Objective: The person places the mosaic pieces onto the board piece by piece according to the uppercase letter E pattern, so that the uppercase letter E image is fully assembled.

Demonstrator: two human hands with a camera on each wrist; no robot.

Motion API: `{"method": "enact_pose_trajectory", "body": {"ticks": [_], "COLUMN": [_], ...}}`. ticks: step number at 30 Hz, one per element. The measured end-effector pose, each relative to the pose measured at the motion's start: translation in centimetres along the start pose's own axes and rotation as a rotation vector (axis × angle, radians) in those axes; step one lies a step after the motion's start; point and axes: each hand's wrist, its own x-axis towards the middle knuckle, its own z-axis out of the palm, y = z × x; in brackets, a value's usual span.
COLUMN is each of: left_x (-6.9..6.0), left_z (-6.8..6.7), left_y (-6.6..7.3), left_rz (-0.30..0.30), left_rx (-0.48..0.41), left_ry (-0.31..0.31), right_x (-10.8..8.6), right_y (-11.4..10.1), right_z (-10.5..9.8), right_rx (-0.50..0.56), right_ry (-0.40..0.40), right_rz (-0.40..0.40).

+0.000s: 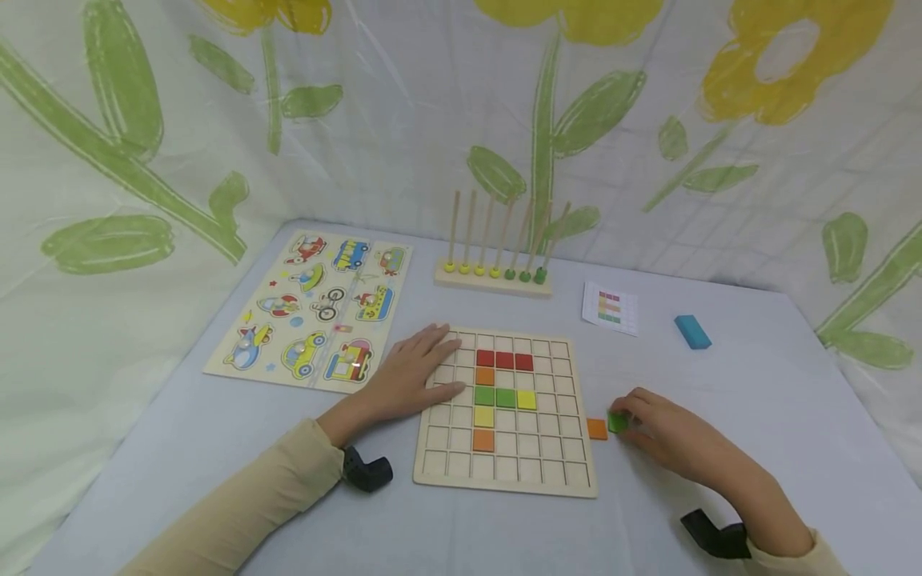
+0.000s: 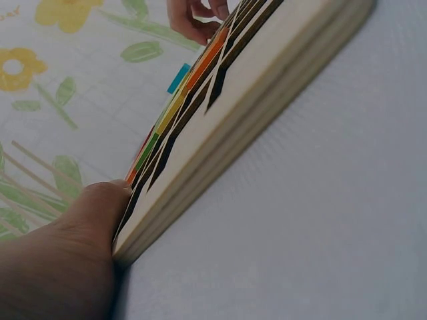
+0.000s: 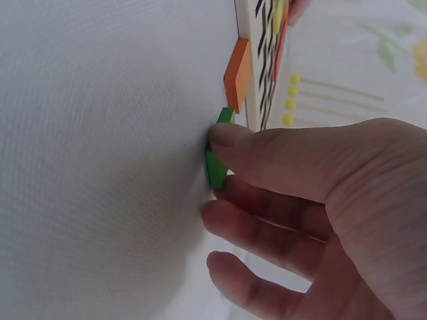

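Note:
A wooden grid board (image 1: 506, 470) lies flat on the table, with red, orange, green and yellow square tiles in some of its cells. My left hand (image 1: 403, 376) rests on the board's left side, fingers straight and spread; its thumb (image 2: 97, 207) shows at the board's edge in the left wrist view. Right of the board, my right hand (image 1: 673, 438) pinches a green tile (image 1: 617, 422) low at the table. The right wrist view has the thumb (image 3: 243, 143) over the green tile (image 3: 217, 170), hiding its middle. An orange tile (image 1: 597, 430) lies beside it, against the board's right edge.
A vehicle puzzle board (image 1: 288, 372) lies at the back left. Behind the grid board stands a bead rack (image 1: 497, 282) with upright rods. A printed pattern card (image 1: 610, 308) and a blue block (image 1: 692, 332) lie at the back right. A flowered cloth hangs behind the table.

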Motion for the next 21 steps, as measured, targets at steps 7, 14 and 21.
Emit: {"method": "enact_pose_trajectory", "body": {"ticks": [7, 14, 21], "left_x": [0.0, 0.0, -0.1], "left_z": [-0.1, -0.1, 0.2], "left_y": [0.0, 0.0, 0.0], "left_rz": [-0.001, -0.006, -0.008], "left_rx": [0.003, 0.006, -0.001], "left_ry": [0.001, -0.004, -0.016], "right_x": [0.3, 1.3, 2.2], "right_y": [-0.3, -2.6, -5.5], "right_z": [-0.2, -1.2, -0.6], "right_rx": [0.012, 0.056, 0.046], "right_ry": [0.057, 0.028, 0.024], "right_rz": [-0.015, -0.018, -0.123]}}
